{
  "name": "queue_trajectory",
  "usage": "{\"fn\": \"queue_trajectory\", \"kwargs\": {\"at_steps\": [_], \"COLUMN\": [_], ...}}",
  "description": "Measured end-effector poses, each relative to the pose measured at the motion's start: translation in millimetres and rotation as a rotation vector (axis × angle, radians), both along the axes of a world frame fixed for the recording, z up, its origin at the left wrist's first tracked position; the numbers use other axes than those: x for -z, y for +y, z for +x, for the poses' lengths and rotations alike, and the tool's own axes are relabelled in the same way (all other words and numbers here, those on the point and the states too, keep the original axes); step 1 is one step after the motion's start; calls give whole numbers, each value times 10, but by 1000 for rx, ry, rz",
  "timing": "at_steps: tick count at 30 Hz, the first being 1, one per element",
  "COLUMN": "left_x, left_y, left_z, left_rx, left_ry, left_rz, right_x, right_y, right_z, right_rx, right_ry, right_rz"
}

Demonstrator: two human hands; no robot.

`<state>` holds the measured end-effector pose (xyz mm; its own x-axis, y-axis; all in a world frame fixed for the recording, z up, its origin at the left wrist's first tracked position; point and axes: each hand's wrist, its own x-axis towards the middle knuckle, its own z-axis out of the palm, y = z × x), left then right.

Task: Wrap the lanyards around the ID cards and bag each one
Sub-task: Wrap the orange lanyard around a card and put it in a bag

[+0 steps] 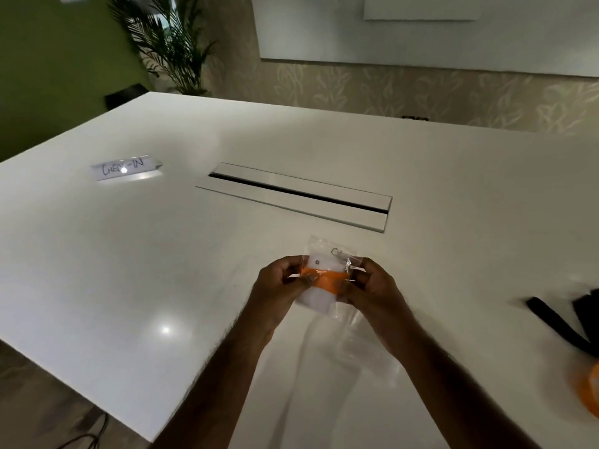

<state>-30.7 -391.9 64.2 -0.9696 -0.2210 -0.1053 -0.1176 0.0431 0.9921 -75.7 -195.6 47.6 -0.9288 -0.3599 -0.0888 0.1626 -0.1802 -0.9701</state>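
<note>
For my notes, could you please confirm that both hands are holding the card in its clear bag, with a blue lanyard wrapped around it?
Not quite: the lanyard is orange, not blue, as the head view shows. The rest stands: the left hand and right hand both hold the card in its clear bag, with the lanyard wrapped around it.

White table (129,254), potted palm (168,43), green wall (48,59), whiteboard (421,34).

Both forearms reach forward; the left hand (278,283) and right hand (372,286) face each other with curled, pinching fingers.
</note>
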Motion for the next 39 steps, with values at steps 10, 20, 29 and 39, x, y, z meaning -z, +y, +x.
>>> {"fn": "queue_trajectory", "kwargs": {"at_steps": [10,20,29,39], "left_x": [-113,-118,-48,105], "left_y": [-1210,-2235,-3074,-3505], "left_z": [-435,-817,-1148,-1537], "left_rx": [-158,-299,-386,-401], "left_ry": [-39,-113,-141,-204], "left_rz": [-76,-116,-311,-436], "right_x": [-1,103,312,415], "right_y": [-1305,-2467,-3292,-3787], "right_z": [-456,-894,-1279,-1589], "right_rx": [69,-31,-168,-219], "right_ry": [-179,-264,-225,15], "right_rz": [-97,-136,-24,238]}}
